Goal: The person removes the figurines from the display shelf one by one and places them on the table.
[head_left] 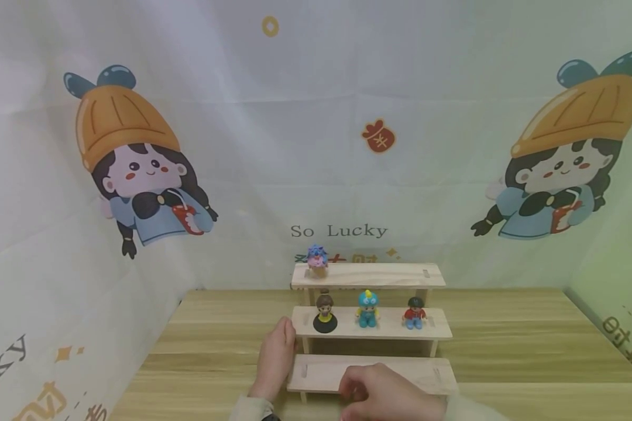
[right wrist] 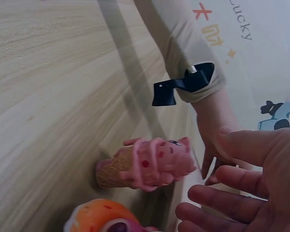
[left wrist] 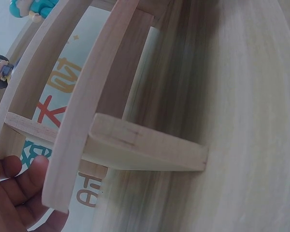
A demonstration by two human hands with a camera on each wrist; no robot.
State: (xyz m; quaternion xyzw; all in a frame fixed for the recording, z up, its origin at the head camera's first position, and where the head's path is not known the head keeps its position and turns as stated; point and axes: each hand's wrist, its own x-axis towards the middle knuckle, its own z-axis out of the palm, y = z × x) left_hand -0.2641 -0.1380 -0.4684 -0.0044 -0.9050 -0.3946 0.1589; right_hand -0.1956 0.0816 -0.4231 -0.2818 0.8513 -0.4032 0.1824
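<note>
A three-step wooden display shelf (head_left: pixel 368 374) stands on the table. My left hand (head_left: pixel 276 356) rests along its left end, with the fingers beside the board ends in the left wrist view. My right hand (head_left: pixel 384 392) hovers before the bottom step, thumb and fingers curved apart with nothing between them. In the right wrist view, a pink ice-cream-cone toy (right wrist: pixel 150 164) with a cat-like face stands on the table near the right fingertips. Beside it is an orange toy (right wrist: pixel 101 217) with a purple part, cut off by the frame's lower edge.
The top step bears a blue-and-pink ice-cream-cone toy (head_left: pixel 318 260). On the middle step stand a brown-haired figurine (head_left: pixel 325 313), a turquoise-hooded figurine (head_left: pixel 367 310) and a red-jacketed figurine (head_left: pixel 415 314). A printed cloth (head_left: pixel 316 146) hangs behind the wooden table (head_left: pixel 516 339).
</note>
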